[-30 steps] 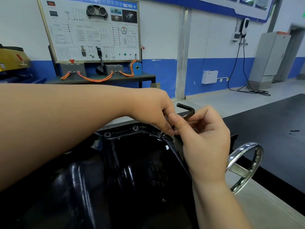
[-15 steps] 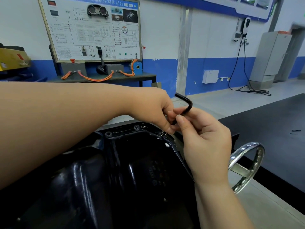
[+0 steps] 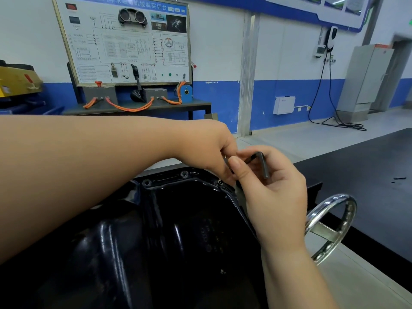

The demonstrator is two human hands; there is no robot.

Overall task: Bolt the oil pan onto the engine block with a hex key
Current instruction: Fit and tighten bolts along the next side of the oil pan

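Right hand [image 3: 274,192] pinches hex key [image 3: 263,165] at its bent end; left hand [image 3: 207,150] curls at the shaft, grip unclear. Key stands over corner bolt [image 3: 219,181] on oil pan [image 3: 178,219] rim: hold upright, seat fully.

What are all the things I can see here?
oil pan: one, glossy black, bottom centre
bolts: two plainly seen, dark, pan's far rim
hex key: one, dark, L-shaped, above pan's far right corner
handwheel: one, chrome, right of pan
tabletop: one, black, right
training board: one, white, back wall left
cables: several, orange, below board
cabinet: one, grey, far right
left hand: one, fingertips at pan's corner, hold hidden
right hand: one, pinches hex key
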